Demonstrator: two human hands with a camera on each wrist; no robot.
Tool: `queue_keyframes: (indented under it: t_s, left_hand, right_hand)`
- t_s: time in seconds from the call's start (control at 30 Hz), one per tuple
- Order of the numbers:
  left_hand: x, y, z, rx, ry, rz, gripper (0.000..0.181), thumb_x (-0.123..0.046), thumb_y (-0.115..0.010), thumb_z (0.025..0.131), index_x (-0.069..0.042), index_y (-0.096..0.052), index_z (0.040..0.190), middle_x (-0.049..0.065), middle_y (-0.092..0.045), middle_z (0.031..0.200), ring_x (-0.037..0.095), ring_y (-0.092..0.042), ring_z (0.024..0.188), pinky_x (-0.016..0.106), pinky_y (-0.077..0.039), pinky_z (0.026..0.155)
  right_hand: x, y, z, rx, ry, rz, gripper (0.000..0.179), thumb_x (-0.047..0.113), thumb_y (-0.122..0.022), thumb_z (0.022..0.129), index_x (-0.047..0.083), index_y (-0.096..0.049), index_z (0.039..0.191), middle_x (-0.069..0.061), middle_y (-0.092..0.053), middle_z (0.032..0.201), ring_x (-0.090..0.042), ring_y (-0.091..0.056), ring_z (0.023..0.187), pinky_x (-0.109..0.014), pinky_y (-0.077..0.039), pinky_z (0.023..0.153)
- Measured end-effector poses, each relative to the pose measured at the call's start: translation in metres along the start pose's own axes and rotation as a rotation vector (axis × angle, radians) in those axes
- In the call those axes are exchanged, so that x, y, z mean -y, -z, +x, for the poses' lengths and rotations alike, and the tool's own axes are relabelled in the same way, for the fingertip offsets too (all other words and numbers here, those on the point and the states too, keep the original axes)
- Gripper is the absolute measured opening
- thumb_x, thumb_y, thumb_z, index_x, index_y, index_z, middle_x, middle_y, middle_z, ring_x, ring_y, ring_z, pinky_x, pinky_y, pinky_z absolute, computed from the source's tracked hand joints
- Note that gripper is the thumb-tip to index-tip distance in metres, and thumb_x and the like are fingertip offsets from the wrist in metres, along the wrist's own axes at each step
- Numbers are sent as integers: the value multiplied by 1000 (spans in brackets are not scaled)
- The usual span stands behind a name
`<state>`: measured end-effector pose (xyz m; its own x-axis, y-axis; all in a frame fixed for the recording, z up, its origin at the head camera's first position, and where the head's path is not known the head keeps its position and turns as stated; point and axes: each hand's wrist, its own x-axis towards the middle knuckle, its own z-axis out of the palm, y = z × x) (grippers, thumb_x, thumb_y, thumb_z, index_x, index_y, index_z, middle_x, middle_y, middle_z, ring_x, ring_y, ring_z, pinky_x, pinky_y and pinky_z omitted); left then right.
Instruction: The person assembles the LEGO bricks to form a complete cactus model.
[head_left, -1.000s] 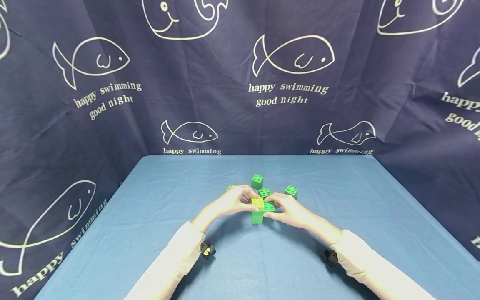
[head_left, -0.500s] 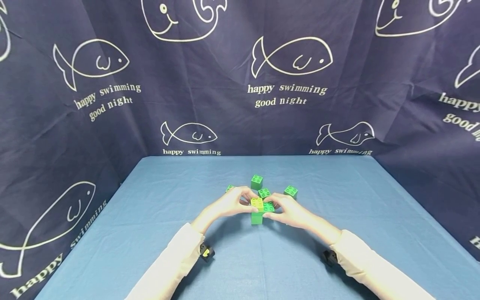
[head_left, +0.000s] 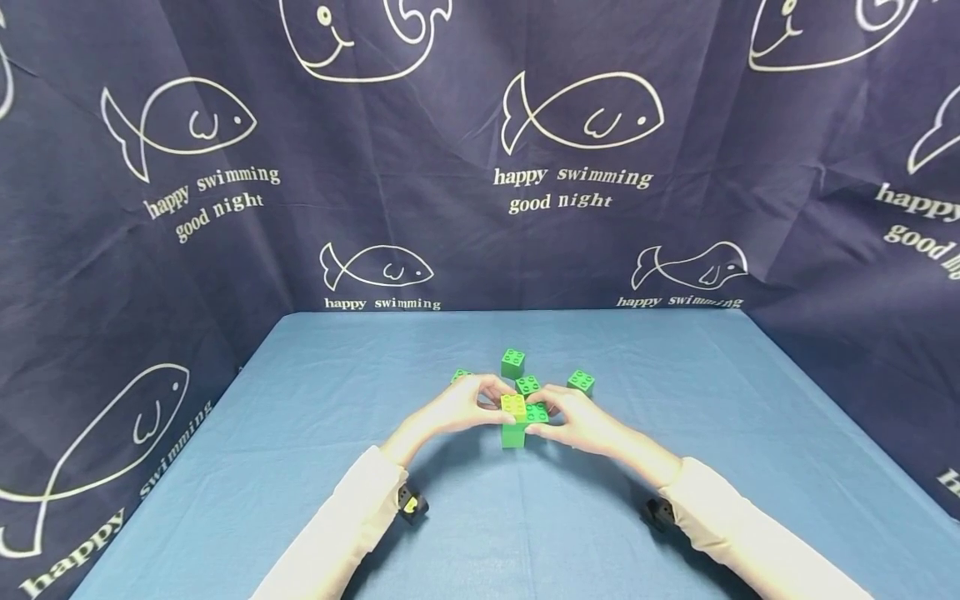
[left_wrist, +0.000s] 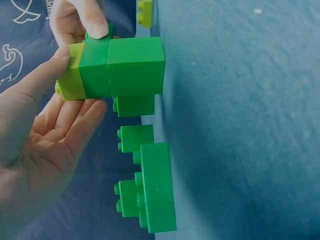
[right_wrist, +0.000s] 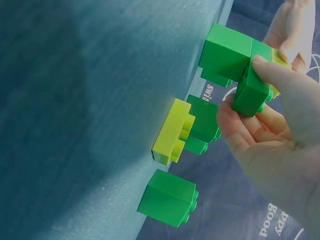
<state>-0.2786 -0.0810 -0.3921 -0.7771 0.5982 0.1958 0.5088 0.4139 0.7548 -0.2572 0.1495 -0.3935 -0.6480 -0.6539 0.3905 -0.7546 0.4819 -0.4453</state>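
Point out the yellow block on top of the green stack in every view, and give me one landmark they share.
Head: the yellow block is just right of centre, below mid-height, in the left hand.
Left wrist: upper left, the yellow block at the left end of the green stack.
Right wrist: upper right, the yellow block partly hidden by the right hand.
Shared landmark: the green stack.

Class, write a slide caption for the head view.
A left hand pinches a yellow block atop a green stack while the right hand holds a green block beside it.
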Motion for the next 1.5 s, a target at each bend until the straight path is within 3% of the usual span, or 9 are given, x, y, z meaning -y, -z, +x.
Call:
queue_keyframes:
  t_s: [0.33, 0.8, 1.13, 1.5]
  left_hand:
    - [5, -3, -1, -13, -39, -43, 31, -15, -74, 81, -4, -62, 107, 9, -66, 104, 15, -62, 91, 17, -53, 79]
    - [6, -5, 0, -19, -62, -80, 32, -12, -74, 81, -3, -61, 108, 11, -63, 107, 19, -60, 94, 24, -54, 83]
    - [7, -1, -2, -13, -67, -35, 33, -18, -75, 80, -7, -64, 109, 5, -66, 105, 11, -61, 91, 19, -53, 83]
    - [11, 10, -9, -41, -48, -15, 35, -22, -76, 78, -9, -65, 109, 5, -68, 108, 26, -64, 99, 28, -51, 91]
  right_hand:
    - [-2, -2, 1, -26, 15, -20, 32, 17, -74, 80, 2, -64, 106, -5, -62, 92, -14, -55, 78, -34, -52, 67]
    - [-3, -1, 0, -20, 2, -7, 32, 15, -75, 79, 3, -63, 106, -5, -61, 91, -15, -55, 77, -32, -52, 68]
    - [-2, -1, -1, -15, -3, 4, 32, 17, -74, 80, 3, -64, 107, -5, -62, 93, -13, -57, 80, -32, -53, 71]
    - [-1, 1, -1, -41, 39, -12, 32, 18, -75, 79, 3, -64, 104, -5, -63, 91, -12, -59, 78, -33, -55, 71]
